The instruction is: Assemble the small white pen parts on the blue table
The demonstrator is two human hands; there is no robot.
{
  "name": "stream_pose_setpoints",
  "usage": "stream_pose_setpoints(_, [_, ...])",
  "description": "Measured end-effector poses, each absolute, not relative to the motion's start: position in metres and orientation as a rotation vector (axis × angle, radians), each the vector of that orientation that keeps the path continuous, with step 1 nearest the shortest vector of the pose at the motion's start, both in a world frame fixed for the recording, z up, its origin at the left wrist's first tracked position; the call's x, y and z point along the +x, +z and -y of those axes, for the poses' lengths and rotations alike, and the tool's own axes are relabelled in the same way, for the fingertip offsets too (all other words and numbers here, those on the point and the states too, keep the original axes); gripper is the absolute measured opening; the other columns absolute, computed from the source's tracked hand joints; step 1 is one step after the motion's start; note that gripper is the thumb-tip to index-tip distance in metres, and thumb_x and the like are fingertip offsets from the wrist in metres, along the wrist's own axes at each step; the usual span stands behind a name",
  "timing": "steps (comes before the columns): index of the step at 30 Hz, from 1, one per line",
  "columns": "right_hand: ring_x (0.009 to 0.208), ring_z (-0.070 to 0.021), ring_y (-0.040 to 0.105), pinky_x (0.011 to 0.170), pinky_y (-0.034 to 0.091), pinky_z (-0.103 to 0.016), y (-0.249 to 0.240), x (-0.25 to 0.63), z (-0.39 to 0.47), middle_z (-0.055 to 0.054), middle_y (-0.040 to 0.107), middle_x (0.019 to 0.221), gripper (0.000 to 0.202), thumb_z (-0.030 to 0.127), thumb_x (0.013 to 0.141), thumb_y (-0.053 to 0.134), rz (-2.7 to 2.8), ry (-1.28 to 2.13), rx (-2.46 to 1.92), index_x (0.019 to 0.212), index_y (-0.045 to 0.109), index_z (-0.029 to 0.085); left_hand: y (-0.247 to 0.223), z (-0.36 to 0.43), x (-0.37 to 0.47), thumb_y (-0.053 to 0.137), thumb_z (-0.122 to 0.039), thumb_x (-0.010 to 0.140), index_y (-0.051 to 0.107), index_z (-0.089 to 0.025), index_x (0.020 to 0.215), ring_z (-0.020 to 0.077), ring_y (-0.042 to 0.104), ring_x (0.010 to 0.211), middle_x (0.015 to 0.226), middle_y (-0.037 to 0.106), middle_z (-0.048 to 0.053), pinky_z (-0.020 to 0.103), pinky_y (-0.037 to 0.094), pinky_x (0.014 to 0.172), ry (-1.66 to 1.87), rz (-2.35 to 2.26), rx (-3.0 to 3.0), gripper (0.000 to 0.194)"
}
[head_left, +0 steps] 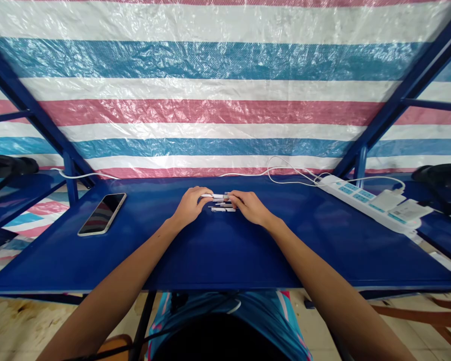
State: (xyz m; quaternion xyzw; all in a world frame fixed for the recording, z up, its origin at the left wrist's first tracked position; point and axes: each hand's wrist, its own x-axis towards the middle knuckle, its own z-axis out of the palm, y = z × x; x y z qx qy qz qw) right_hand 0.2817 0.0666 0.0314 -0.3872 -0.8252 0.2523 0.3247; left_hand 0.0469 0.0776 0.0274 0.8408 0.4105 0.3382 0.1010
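Observation:
My left hand grips the left end of a slim white pen between thumb and fingers. The pen's other end is in my right hand, with the fingers closed around it. It lies level, crosswise, just over the blue table. Directly below it, on the near side, lie several more slim white pens, roughly parallel. My right fingers partly cover their right ends, and whether those fingers touch them is unclear.
A phone lies on the left of the table. At the right is a white power strip with plugged-in chargers and a looping white cable. A striped plastic sheet hangs behind, between blue metal frame bars.

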Motion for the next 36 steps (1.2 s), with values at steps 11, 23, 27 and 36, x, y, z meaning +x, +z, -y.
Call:
stream_pose_setpoints(11, [0.064, -0.0162, 0.056, 0.07, 0.043, -0.027, 0.031, 0.2805, -0.0662, 0.0, 0.061, 0.069, 0.035, 0.032, 0.105, 0.037, 2.194, 0.696, -1.018, 0.077, 0.055, 0.022, 0.0246, -0.0785, 0.046, 0.049, -0.037, 0.104, 0.075, -0.023, 0.1, 0.0231, 0.064, 0.086, 0.096, 0.078, 0.005, 0.036, 0.049, 0.089, 1.027, -1.203, 2.512, 0.03])
stream_pose_setpoints(23, [0.07, -0.0173, 0.059, 0.074, 0.046, -0.028, 0.0298, 0.2808, -0.0676, -0.001, 0.063, 0.075, 0.033, 0.034, 0.106, 0.037, 2.251, 0.714, -0.982, 0.081, 0.055, 0.022, 0.0248, -0.0775, 0.0462, 0.052, -0.034, 0.102, 0.077, -0.023, 0.096, 0.0246, 0.065, 0.087, 0.093, 0.079, 0.006, 0.038, 0.05, 0.089, 1.185, -1.206, 2.495, 0.028])
stream_pose_setpoints(27, [0.07, -0.0177, 0.058, 0.074, 0.046, -0.028, 0.0306, 0.2813, -0.0665, -0.002, 0.062, 0.074, 0.036, 0.037, 0.108, 0.035, 2.265, 0.712, -0.942, 0.087, 0.06, 0.021, 0.0228, -0.0787, 0.0459, 0.055, -0.031, 0.099, 0.077, -0.024, 0.095, 0.0245, 0.065, 0.088, 0.091, 0.079, 0.005, 0.038, 0.05, 0.088, 1.186, -1.228, 2.488, 0.024])
stream_pose_setpoints(36, [0.063, -0.0154, 0.054, 0.069, 0.043, -0.026, 0.0295, 0.2818, -0.0679, 0.001, 0.058, 0.069, 0.033, 0.032, 0.106, 0.036, 2.222, 0.706, -0.981, 0.084, 0.059, 0.021, 0.025, -0.0778, 0.0457, 0.05, -0.03, 0.102, 0.075, -0.024, 0.103, 0.024, 0.067, 0.091, 0.099, 0.079, 0.006, 0.037, 0.048, 0.091, 1.027, -1.2, 2.546, 0.026])
